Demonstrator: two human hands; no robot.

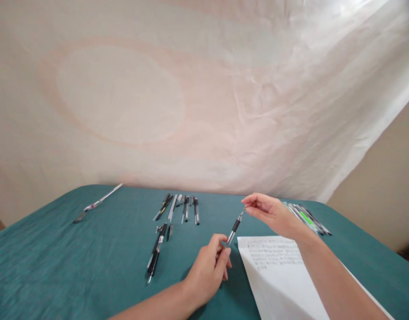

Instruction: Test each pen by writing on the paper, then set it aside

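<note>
My left hand [209,266] is closed around the rear end of a pen [235,226] with a black grip and a clear barrel. The pen slants up and to the right, its pointed end toward my right hand [269,213]. Thumb and fingers of that hand are pinched together just past the point. Something thin and dark shows at the fingertips, too small to name. Below my right forearm lies a white sheet of paper [274,284] with rows of handwriting, partly covered by the arm.
Several pens and pen parts [186,209] lie at the back middle of the green cloth [58,258]. More black pens [156,253] rest left of my left hand. A bundle of pens or refills [307,218] is at the right, a thin white stick-like item [98,203] far left.
</note>
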